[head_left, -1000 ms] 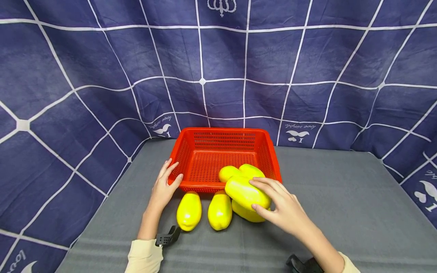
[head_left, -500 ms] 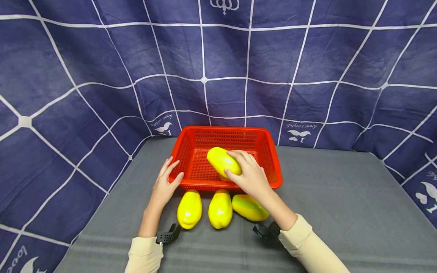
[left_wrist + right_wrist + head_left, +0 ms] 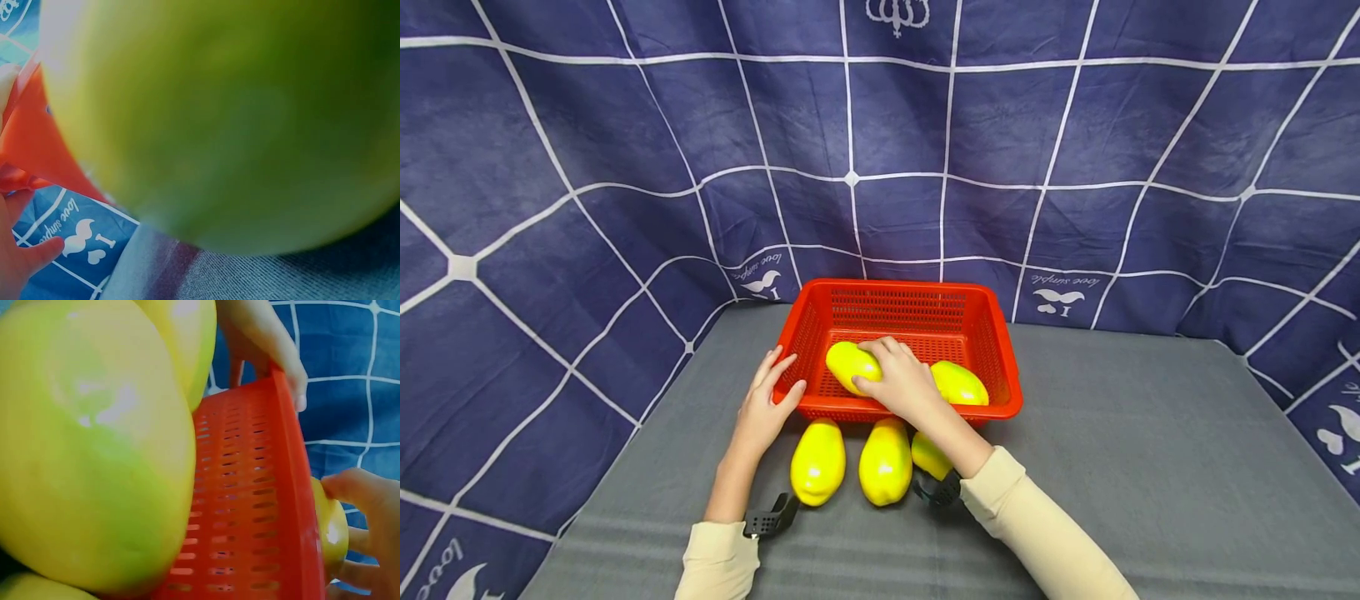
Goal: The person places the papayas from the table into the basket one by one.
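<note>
My right hand (image 3: 898,379) grips a yellow papaya (image 3: 852,367) inside the red plastic basket (image 3: 898,408); fingers lie over its top and the thumb is at its near side. To the right in the basket lies another papaya (image 3: 958,383), partly behind my wrist. My left hand (image 3: 766,407) holds the basket's front left corner, fingers over the rim and thumb at the front. In the right wrist view the held papaya (image 3: 334,531) shows beyond the basket's slotted wall (image 3: 244,487). A papaya (image 3: 219,125) fills most of the left wrist view.
In front of the basket on the grey cloth (image 3: 1150,433) lie a left papaya (image 3: 817,462), a middle papaya (image 3: 886,462) and a right papaya (image 3: 928,454), the last partly covered by my right forearm. A blue curtain (image 3: 985,125) with white lines hangs behind.
My right hand has carried the papaya from over the front rim, leftward and down into the basket. The left hand stays at the basket's corner.
</note>
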`<action>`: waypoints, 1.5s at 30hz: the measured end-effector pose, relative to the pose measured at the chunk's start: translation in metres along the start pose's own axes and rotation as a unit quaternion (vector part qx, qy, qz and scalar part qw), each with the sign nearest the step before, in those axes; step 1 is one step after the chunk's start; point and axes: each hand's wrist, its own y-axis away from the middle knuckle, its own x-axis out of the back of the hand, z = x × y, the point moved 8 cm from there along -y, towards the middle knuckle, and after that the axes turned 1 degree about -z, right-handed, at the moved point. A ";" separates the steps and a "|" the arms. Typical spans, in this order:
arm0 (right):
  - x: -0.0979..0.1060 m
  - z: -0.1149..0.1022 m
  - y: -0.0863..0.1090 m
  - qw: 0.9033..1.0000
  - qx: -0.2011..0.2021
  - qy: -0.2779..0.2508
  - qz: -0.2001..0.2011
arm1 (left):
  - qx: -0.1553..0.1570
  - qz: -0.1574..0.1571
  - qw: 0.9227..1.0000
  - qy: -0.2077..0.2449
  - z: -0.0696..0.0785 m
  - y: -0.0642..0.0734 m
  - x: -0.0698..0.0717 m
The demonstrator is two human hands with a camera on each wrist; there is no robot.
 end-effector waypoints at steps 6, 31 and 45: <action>-0.017 0.002 -0.007 0.999 -0.005 0.029 -0.038 | -0.002 0.003 1.000 0.006 0.002 0.000 0.001; -0.020 0.008 -0.003 0.994 0.028 0.001 -0.107 | -0.001 0.000 1.000 0.005 0.000 -0.002 -0.001; 0.042 0.019 0.068 0.993 0.080 -0.031 0.076 | 0.008 -0.006 1.000 0.005 -0.001 -0.001 -0.002</action>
